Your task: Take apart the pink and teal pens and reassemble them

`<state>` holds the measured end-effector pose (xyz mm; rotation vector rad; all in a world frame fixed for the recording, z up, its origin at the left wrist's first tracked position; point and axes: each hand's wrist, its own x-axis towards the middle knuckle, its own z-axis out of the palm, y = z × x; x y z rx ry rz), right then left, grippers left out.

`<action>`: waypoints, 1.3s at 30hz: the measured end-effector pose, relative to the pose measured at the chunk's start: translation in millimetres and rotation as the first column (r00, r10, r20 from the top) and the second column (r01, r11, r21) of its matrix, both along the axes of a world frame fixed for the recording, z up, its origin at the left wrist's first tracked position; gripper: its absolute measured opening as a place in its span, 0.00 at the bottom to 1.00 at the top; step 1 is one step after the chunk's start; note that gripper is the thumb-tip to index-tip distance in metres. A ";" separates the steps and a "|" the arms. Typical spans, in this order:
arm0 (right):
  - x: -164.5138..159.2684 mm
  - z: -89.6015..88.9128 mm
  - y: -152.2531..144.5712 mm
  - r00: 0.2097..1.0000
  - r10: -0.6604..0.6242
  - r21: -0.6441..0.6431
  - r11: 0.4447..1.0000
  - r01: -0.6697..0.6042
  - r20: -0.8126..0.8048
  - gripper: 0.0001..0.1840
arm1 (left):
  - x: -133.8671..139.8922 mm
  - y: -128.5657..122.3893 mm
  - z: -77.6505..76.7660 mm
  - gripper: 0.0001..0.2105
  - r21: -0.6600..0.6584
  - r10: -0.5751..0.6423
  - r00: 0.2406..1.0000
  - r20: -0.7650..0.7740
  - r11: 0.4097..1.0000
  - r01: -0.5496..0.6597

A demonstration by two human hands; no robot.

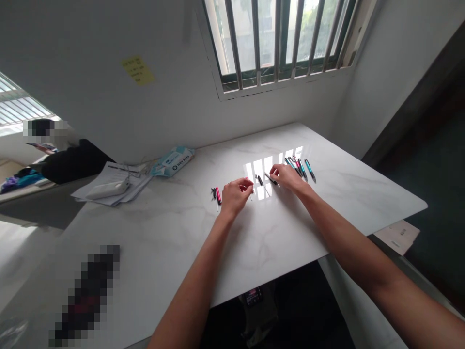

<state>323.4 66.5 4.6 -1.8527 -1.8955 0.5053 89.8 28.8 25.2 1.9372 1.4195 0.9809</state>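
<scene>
My left hand [237,195] is over the middle of the white marbled table [174,232], its thumb and fingers pinched together. Whatever is between its fingertips is too small to make out. Part of a pink piece shows just behind the fingers, and a thin white refill lies below them. To the right, my right hand [286,177] has its fingers closed on a dark pen barrel [271,179] at the tabletop. A short black pen part [259,180] lies between the hands. Left of my left hand are a pink pen barrel [218,195] and a black piece [213,193].
Several assembled pens [309,169], teal, pink and black, lie beyond my right hand. A wipes packet [173,161] and papers [140,186] with a white device [109,189] are at the back left. A blurred dark object [87,295] lies front left. Another person is far left.
</scene>
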 end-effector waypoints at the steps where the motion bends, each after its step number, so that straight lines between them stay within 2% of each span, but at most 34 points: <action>1: -1.5 -0.7 0.0 1.000 0.014 -0.004 1.000 -0.014 -0.008 0.08 | 3.5 4.2 1.7 0.05 0.001 -0.012 0.999 -0.049 1.000 0.012; 7: -8.9 -0.8 -2.5 0.997 0.074 -0.023 0.997 -0.074 -0.031 0.07 | 24.8 26.3 2.6 0.06 0.057 -0.007 0.939 -0.344 0.998 0.028; 11: -10.7 -0.4 -2.1 0.996 0.087 -0.015 0.996 -0.087 -0.013 0.08 | 35.2 32.0 -1.3 0.06 0.082 -0.019 0.893 -0.450 0.995 0.062; 16: -10.9 -1.7 -0.3 0.994 0.106 -0.015 0.994 -0.107 -0.032 0.08 | 41.4 34.7 -6.0 0.09 0.060 -0.023 0.872 -0.489 0.996 0.059; 25: -14.4 -1.6 0.1 0.991 0.128 -0.025 0.991 -0.130 -0.048 0.09 | 42.7 41.3 -11.3 0.07 0.086 -0.015 0.856 -0.516 0.994 0.070; 30: -15.2 -2.4 0.3 0.990 0.130 -0.011 0.991 -0.131 -0.061 0.08 | 33.3 32.4 -7.7 0.08 0.148 0.013 0.872 -0.489 0.987 0.068; 33: -10.0 -0.5 2.4 0.996 0.073 0.012 0.997 -0.073 -0.060 0.11 | 15.0 17.2 -0.3 0.07 0.213 0.056 0.894 -0.445 0.976 0.045; 35: -0.7 1.7 4.5 0.999 -0.012 0.048 0.999 0.013 -0.031 0.14 | -4.0 6.8 3.8 0.04 0.251 0.089 0.905 -0.415 0.968 0.020; 37: 14.1 3.4 6.6 0.988 -0.151 0.090 0.985 0.149 0.014 0.21 | -27.1 -0.8 5.2 0.04 0.282 0.150 0.910 -0.387 0.959 -0.038; 39: 32.2 3.0 8.4 0.944 -0.325 0.102 0.943 0.318 0.056 0.30 | -51.5 -4.2 3.8 0.05 0.317 0.227 0.901 -0.369 0.942 -0.108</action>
